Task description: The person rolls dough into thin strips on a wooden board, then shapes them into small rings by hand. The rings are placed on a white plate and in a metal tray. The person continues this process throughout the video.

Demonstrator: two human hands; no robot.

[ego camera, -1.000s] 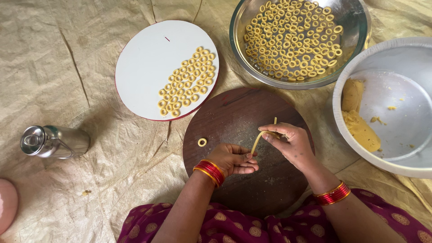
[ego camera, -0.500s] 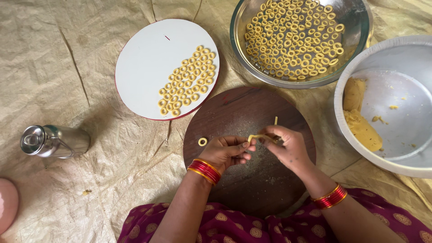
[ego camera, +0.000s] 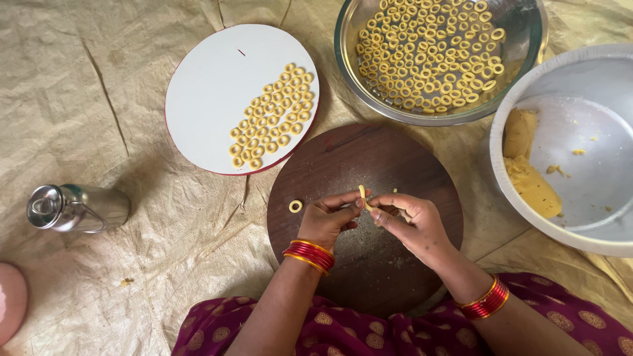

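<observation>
Both hands meet over a round dark wooden board. My left hand and my right hand pinch a short yellow dough strip between their fingertips, one end sticking up. A single finished dough ring lies on the board just left of my left hand. Red bangles circle both wrists.
A white round plate with several dough rings sits at the upper left of the board. A glass bowl full of rings stands behind it. A white basin with yellow dough is at right. A steel bottle lies at left.
The long dough strip held out by my right hand has been drawn in and shortened; both hands now pinch it together at the board's middle.
</observation>
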